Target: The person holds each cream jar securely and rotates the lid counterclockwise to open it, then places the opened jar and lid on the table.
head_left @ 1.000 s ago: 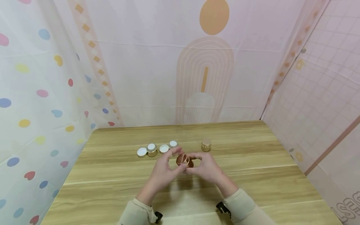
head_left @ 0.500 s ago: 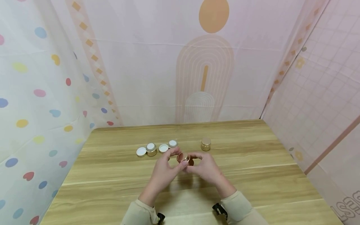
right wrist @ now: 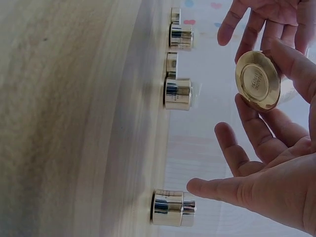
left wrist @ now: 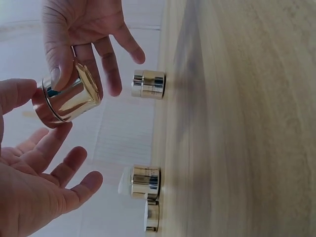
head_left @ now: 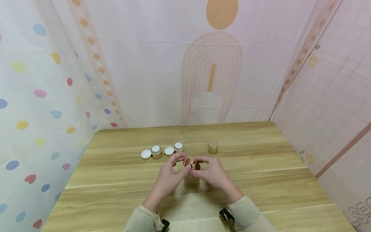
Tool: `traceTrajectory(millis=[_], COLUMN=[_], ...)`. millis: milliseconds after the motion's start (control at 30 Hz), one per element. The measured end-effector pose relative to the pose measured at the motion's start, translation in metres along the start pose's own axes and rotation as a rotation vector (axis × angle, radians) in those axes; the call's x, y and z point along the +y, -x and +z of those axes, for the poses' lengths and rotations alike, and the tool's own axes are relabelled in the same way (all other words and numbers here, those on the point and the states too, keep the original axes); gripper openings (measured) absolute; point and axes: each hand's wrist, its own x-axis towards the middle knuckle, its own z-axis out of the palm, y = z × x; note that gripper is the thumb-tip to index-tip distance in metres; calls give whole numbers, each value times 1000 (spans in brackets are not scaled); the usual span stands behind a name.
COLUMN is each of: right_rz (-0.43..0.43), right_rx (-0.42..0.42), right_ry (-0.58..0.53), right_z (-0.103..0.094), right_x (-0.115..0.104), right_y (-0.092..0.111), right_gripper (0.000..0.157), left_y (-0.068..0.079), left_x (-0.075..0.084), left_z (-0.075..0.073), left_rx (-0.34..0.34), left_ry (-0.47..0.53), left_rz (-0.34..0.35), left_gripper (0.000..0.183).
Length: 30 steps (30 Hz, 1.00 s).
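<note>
A gold jar (left wrist: 74,101) is held tilted above the bench (head_left: 121,199); the left hand's (head_left: 169,172) grip is clamped on 1 end, thumb opposite fingers; the right hand's (head_left: 214,172) grip pinches the base end, whose underside (right wrist: 256,81) bears small lettering. Beyond them, 2 white-topped jars (head_left: 156,153) stand upright, each with 1 upturned lid (head_left: 146,154) just beside it, on its left; 1 capped jar (head_left: 213,147) stands upright farther right.
</note>
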Motion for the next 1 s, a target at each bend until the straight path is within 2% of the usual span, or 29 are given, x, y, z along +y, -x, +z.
traceTrajectory(millis=[267, 533, 667, 1000], right_rz=[8, -6, -4, -2], right_rx=[21, 17, 16, 6], right_ry=[24, 36, 28, 28], right_z=[0, 0, 0, 2], right_x=[-2, 0, 1, 5], right_y=[-1, 0, 0, 1], right_gripper=[51, 49, 50, 47], left_y=[-5, -5, -5, -6], left_x=[0, -3, -4, -5], left_z=[1, 1, 1, 4], left_rx=[32, -5, -22, -2], left_ry=[-40, -15, 5, -15], left_rz=[-57, 24, 34, -63], left_gripper=[53, 57, 56, 53])
